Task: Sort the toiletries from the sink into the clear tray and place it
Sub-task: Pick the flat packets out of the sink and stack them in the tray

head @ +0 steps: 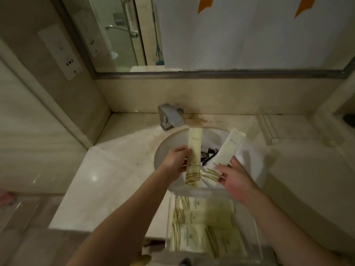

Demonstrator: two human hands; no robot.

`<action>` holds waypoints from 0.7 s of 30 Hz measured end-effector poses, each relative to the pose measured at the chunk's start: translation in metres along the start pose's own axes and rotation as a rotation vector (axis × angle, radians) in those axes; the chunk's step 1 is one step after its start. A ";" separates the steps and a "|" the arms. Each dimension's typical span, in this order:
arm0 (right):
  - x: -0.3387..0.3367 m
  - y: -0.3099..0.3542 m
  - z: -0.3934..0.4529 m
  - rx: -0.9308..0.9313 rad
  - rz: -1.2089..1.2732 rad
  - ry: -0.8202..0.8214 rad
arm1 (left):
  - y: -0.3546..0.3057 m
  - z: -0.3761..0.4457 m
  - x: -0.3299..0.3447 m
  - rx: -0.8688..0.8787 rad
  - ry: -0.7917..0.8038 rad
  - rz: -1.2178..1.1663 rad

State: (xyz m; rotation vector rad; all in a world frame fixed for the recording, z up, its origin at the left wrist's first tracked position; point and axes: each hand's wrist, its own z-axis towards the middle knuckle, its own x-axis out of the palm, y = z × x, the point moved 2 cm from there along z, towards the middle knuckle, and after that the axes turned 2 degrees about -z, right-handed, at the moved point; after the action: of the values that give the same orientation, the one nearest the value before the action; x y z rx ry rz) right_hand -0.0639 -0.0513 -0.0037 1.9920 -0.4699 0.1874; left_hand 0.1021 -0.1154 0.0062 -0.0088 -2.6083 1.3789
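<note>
Over the round white sink basin, set into a pale marble tabletop, both of the person's hands are lifted with a packet each. The left hand is clamped on a long cream sachet with olive-green stripes at its lower end, held upright by its edge. The right hand pinches a second, similar cream sachet near its striped end, tilted toward the right.

Nearer the person, at the tabletop's front edge, stands the clear acrylic tray. Several flat cream packets with the same green stripes already lie inside it in rough rows, so the sorting looks well advanced. Neither held sachet has gone into the tray yet.

Down in the basin, between the two sachets, something dark and tangled remains, along with white wrapping or cloth; what these are is hard to tell. A square chrome faucet sits behind the basin. Judging from this, a few items are left to move, and placing the filled tray is not yet done.
</note>
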 end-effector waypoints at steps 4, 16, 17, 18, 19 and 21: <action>-0.011 -0.009 -0.021 0.036 0.100 -0.095 | 0.011 -0.020 0.003 -0.011 0.124 0.070; -0.046 -0.018 -0.059 -0.008 0.003 -0.327 | 0.051 -0.037 0.007 0.176 0.257 0.964; -0.049 -0.018 -0.061 -0.006 -0.014 -0.340 | 0.056 -0.036 0.008 0.160 0.271 1.029; -0.053 -0.020 -0.063 -0.005 -0.036 -0.351 | 0.062 -0.036 0.008 0.131 0.280 1.084; -0.056 -0.021 -0.064 -0.005 -0.059 -0.360 | 0.068 -0.034 0.008 0.108 0.282 1.134; -0.062 -0.025 -0.065 -0.008 -0.106 -0.382 | 0.080 -0.032 0.008 0.103 0.278 1.211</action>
State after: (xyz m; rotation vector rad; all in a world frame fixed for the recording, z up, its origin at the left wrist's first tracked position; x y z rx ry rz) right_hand -0.1057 0.0317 -0.0158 2.0434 -0.6023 -0.2666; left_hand 0.0929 -0.0428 -0.0407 -1.8359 -2.2326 1.5604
